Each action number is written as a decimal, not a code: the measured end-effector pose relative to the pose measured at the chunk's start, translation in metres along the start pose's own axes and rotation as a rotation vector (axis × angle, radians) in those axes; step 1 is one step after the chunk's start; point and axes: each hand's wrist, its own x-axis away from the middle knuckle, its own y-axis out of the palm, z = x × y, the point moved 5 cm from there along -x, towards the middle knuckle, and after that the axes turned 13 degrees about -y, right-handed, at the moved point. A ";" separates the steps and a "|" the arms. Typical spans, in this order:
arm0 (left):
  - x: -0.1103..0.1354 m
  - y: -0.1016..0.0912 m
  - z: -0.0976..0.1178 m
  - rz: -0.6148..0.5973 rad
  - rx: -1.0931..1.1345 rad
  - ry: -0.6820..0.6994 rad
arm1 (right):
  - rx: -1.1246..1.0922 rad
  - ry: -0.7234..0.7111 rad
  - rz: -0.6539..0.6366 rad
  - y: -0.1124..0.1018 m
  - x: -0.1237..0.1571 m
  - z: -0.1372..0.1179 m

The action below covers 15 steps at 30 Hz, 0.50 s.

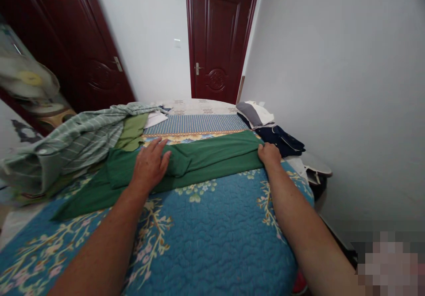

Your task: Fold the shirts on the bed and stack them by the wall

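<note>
A green garment (212, 154) lies folded into a long strip across the blue floral quilt (212, 234). Its left end spreads out flat into a pointed corner. My left hand (151, 163) rests over the left half of the strip, fingers apart and not closed on the cloth. At the strip's right end, my right hand (269, 154) has its fingers closed on the garment's edge. Just beyond that hand sit folded dark navy clothes (282, 140).
A striped grey-green shirt (79, 132) and an olive cloth (133, 130) are heaped on the left. White and grey folded clothes (254, 113) stand at the far right, near the wall. A stool-like object (317, 167) is beside the bed's right edge.
</note>
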 end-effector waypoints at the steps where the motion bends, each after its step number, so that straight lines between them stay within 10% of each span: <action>1: -0.003 -0.004 -0.018 -0.006 -0.048 -0.068 | -0.016 0.014 -0.004 0.001 -0.001 0.001; 6: 0.012 0.010 -0.079 -0.222 -0.238 -0.229 | -0.076 0.041 -0.047 0.004 -0.007 0.011; 15: 0.021 0.020 -0.086 -0.131 -0.219 -0.207 | -0.175 0.047 -0.081 -0.003 -0.030 0.022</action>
